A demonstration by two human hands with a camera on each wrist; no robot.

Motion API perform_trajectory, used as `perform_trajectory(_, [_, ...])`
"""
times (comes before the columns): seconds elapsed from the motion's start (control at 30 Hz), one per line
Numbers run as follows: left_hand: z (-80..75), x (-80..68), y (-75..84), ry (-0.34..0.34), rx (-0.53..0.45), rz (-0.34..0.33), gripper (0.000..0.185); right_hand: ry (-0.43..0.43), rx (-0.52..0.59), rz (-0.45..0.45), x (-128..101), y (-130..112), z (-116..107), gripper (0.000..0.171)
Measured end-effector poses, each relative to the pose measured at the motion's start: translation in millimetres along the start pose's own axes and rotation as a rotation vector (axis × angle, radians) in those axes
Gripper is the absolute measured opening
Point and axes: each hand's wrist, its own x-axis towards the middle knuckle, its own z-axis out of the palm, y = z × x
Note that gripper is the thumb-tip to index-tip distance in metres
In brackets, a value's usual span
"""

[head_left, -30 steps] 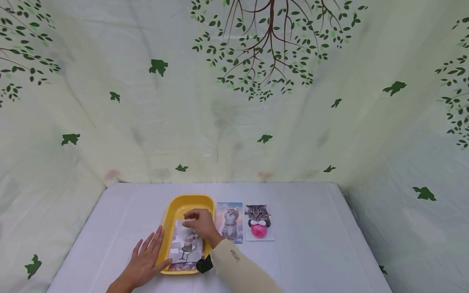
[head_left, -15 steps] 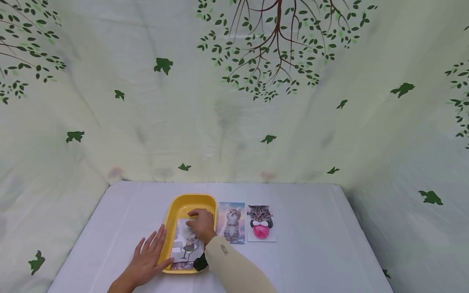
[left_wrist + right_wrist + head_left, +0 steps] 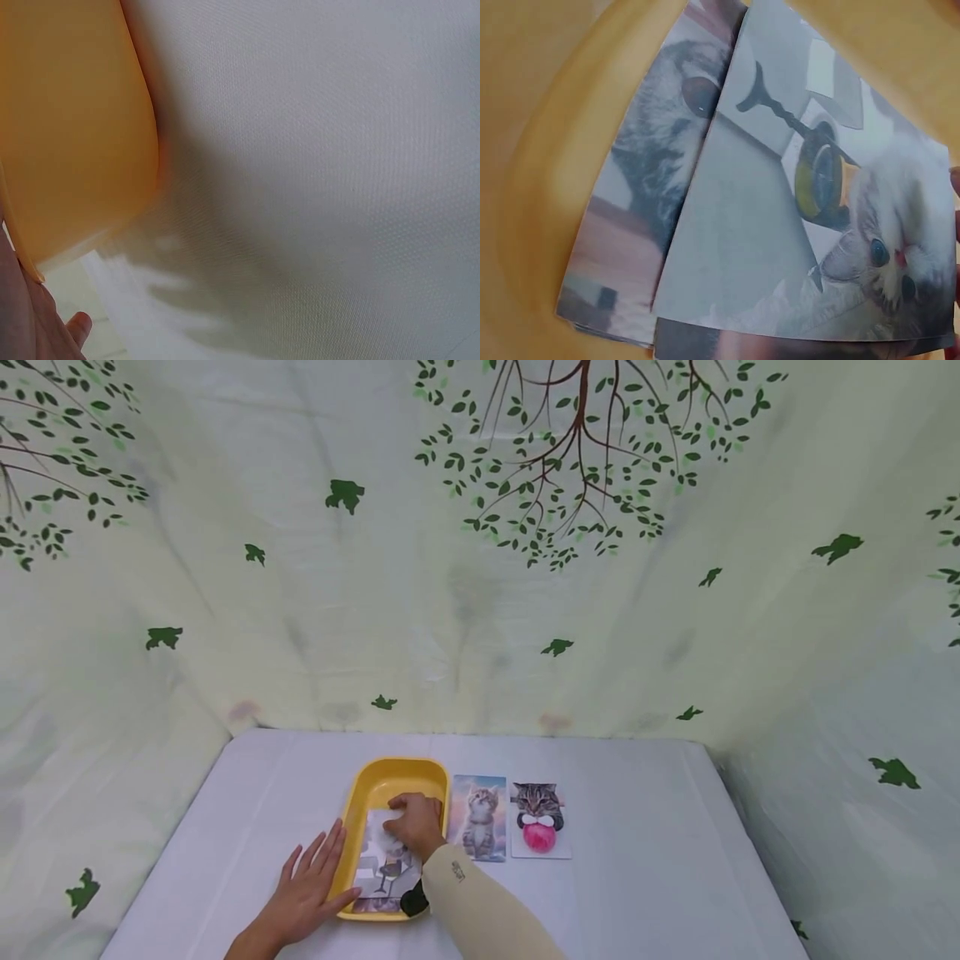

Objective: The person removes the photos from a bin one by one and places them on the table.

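Observation:
A yellow tray stands on the table, with a small pile of cat picture cards inside. Topmost is a card with a white cat and a stemmed glass; in the right wrist view it lies askew over other cat cards. My right hand reaches into the tray and pinches this top card at its far end; fingertips show at its edge. My left hand rests along the tray's left side, fingers straight, thumb at the rim. The left wrist view shows the tray's outer wall beside that hand.
Right of the tray, a kitten card lies flat on the white table. Beside it is a card of a tabby with a pink ball. A pale curtain with printed leaves hangs behind the table and along both sides.
My right hand has drawn slightly inward at the card's far end, thumb and fingers now at its edge. My left hand stays at the tray. The whole head view has shifted slightly.

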Motion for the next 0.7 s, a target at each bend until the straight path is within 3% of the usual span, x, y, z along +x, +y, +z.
perform_trajectory(0.4, [-0.5,1.4,2.0,-0.036,-0.006,-0.030,0.099,-0.043,-0.029,-0.033,-1.2,-0.2,0.5,0.010])
perform_trajectory(0.53, [-0.7,0.9,2.2,-0.037,-0.001,-0.034,0.099,-0.052,-0.020,-0.057,-2.1,-1.6,0.2,0.010])
perform_trajectory(0.7, [-1.4,0.1,2.5,-0.040,-0.009,-0.035,0.099,-0.080,-0.040,-0.024,-2.9,-2.7,1.2,0.013])
